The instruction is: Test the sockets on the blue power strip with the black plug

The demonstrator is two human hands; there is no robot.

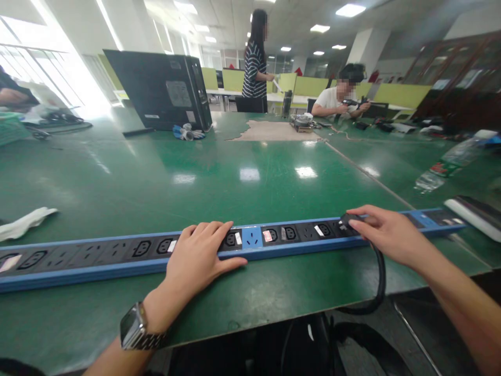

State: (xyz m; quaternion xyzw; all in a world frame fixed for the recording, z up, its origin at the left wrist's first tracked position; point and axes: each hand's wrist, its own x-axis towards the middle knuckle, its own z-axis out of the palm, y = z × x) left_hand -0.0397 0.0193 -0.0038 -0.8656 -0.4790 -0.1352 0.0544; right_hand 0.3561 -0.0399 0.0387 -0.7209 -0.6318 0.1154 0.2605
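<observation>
A long blue power strip [117, 258] with black sockets lies across the green table [219, 177] near its front edge. My left hand [199, 258] lies flat on the strip's middle, fingers stretched over the sockets. My right hand [385, 235] is closed on a black plug [347, 220] that sits at a socket near the strip's right end. The plug's black cable [380, 284] loops down over the table edge. A watch is on my left wrist.
A black computer case [162, 89] stands at the back with gloves beside it. A white cloth [25, 222] lies at left, a plastic bottle [450, 162] and a white device [475, 214] at right. Two other people work at the far tables.
</observation>
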